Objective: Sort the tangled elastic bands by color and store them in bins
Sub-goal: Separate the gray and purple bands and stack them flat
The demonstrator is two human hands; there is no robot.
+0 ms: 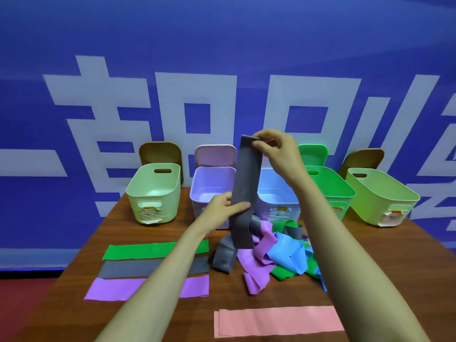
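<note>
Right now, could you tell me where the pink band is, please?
In the head view, the pink band lies flat at the near edge of the table, right of centre, nearer than the tangled pile.

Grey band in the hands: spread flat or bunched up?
Spread flat, held upright. Right hand pinches the top of the grey band, left hand grips it lower down; its bottom end reaches the tangled pile.
</note>
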